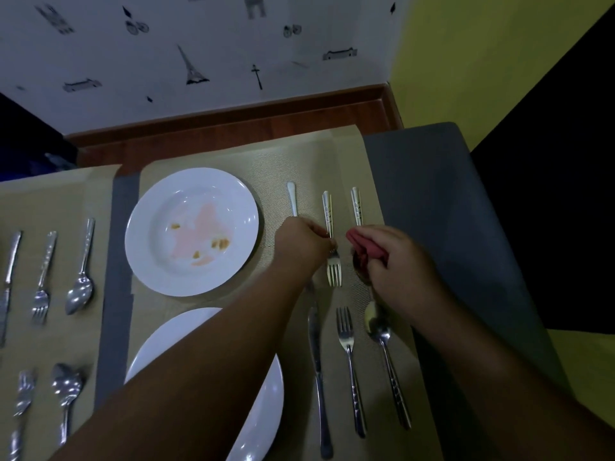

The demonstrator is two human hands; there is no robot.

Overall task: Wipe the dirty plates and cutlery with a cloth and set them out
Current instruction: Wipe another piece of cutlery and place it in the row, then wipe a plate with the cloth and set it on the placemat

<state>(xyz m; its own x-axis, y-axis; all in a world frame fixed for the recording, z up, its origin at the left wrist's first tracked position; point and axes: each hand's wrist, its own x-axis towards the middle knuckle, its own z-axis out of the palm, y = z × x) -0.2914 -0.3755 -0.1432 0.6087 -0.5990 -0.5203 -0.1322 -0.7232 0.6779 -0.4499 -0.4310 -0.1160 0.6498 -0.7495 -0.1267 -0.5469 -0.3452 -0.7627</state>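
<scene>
Now, fork: we find it centre right of the frame, long axis running top to bottom, tines toward the bottom edge, handle toward the top.
Left hand: fingertips pinch the fork just above its tines.
Right hand: fingers curled round a bunched red cloth, which covers the bowl of the spoon just right of the fork.
Dirty plate: left of the hands, smeared pink and orange.
Surface: beige woven placemat on a grey table.
Room: we see white wallpaper with landmark prints, yellow wall upper right.
</scene>
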